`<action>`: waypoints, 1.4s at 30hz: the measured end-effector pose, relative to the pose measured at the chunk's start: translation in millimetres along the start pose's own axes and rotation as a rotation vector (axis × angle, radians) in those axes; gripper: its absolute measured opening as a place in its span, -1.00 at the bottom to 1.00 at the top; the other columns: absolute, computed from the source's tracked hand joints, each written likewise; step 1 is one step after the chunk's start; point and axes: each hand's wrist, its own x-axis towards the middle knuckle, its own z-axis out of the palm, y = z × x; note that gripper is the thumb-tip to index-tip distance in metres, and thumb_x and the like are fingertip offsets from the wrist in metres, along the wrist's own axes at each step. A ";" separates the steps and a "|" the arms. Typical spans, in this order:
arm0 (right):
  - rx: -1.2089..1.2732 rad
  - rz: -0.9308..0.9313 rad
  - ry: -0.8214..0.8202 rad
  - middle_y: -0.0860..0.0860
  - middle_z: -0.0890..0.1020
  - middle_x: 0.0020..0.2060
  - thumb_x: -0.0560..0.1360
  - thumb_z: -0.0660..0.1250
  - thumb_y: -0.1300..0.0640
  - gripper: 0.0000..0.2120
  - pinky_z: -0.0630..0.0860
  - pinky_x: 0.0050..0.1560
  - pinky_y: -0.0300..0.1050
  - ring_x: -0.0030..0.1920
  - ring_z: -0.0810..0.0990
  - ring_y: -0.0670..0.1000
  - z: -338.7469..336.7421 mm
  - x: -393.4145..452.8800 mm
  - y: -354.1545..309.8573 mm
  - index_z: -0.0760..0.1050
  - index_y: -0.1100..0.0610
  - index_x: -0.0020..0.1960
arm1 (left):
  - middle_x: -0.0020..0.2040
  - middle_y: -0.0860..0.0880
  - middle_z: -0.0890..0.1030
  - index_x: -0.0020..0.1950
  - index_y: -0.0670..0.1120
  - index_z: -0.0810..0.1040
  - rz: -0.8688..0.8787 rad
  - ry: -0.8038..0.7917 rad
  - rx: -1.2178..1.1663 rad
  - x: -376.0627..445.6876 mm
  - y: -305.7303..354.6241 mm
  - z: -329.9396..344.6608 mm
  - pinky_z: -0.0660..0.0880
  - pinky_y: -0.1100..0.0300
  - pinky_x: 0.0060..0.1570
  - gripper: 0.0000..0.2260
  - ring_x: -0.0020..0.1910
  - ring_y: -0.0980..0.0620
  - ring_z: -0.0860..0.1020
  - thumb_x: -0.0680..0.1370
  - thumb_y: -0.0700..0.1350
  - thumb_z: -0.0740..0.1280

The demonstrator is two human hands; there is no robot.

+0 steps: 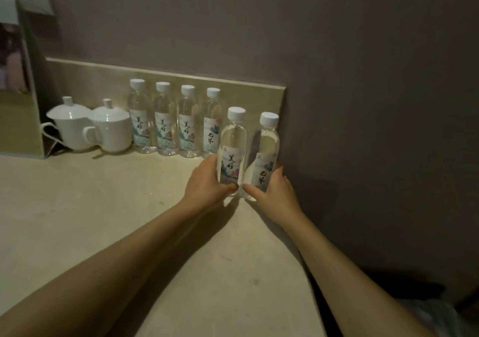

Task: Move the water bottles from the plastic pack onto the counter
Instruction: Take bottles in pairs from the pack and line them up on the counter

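Note:
Two clear water bottles with white caps stand upright on the beige counter point(108, 207), near its right edge by the wall. My left hand point(207, 181) grips the left bottle point(232, 142) low around its label. My right hand point(274, 189) grips the right bottle point(267, 150) the same way. The two bottles almost touch at their bases. Behind them several more bottles point(163, 119) of the same kind stand in a row against the backsplash. The plastic pack shows only as a pale blurred shape point(430, 313) at the bottom right, below the counter.
Two white lidded cups point(90, 127) stand left of the bottle row. A framed card point(18, 83) leans at the far left with a white cord beside it. A dark wall point(375, 103) borders the counter on the right.

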 end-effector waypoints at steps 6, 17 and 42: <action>0.011 0.107 0.017 0.14 0.46 0.34 0.35 0.47 -0.19 -0.15 0.47 0.26 0.17 0.31 0.48 0.18 0.9 7.5 -16.3 0.17 0.18 0.43 | 0.15 -0.04 0.57 0.25 -0.06 0.46 0.007 -0.018 -0.035 13.0 -4.3 0.6 0.53 0.08 0.06 -0.46 0.11 -0.03 0.56 0.34 -0.03 0.56; -0.007 0.098 0.137 0.16 0.58 0.18 0.43 0.44 -0.03 -0.58 0.55 0.11 0.14 0.16 0.58 0.21 7.4 26.5 -13.9 0.31 0.12 0.11 | 0.06 -0.02 0.58 0.15 -0.07 0.50 -0.004 0.060 0.012 28.7 -8.2 5.7 0.55 0.07 -0.03 -0.57 -0.01 0.00 0.57 0.38 0.02 0.53; -0.005 0.125 0.094 0.16 0.50 0.28 0.45 0.43 -0.03 -0.50 0.52 0.17 0.18 0.23 0.53 0.22 16.7 94.2 -10.0 0.28 0.14 0.24 | -0.04 -0.11 0.63 0.10 -0.14 0.56 0.103 0.004 0.589 97.4 -8.3 23.7 0.60 0.04 -0.04 -0.63 -0.07 -0.08 0.62 0.53 0.14 0.32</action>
